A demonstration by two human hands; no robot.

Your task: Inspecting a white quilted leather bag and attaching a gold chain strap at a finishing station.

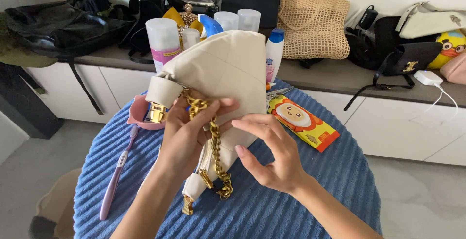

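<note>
The left hand (187, 132) grips the cream bag (221, 74) and its gold chain (216, 147) mid-table. The right hand (267, 151) touches the bag, fingers open, gripping nothing

— Clearance on the near side?

— I see bare blue cover (272, 205) below my hands, on the right especially; a hand could pass there. The purple toothbrush (116, 173) lies along the left edge.

— Far side?

— Blocked. Bottles (163, 40) stand close behind the cream bag (228, 69). The yellow packet (303, 122) lies at right; scissors (279, 92) just beside it.
</note>
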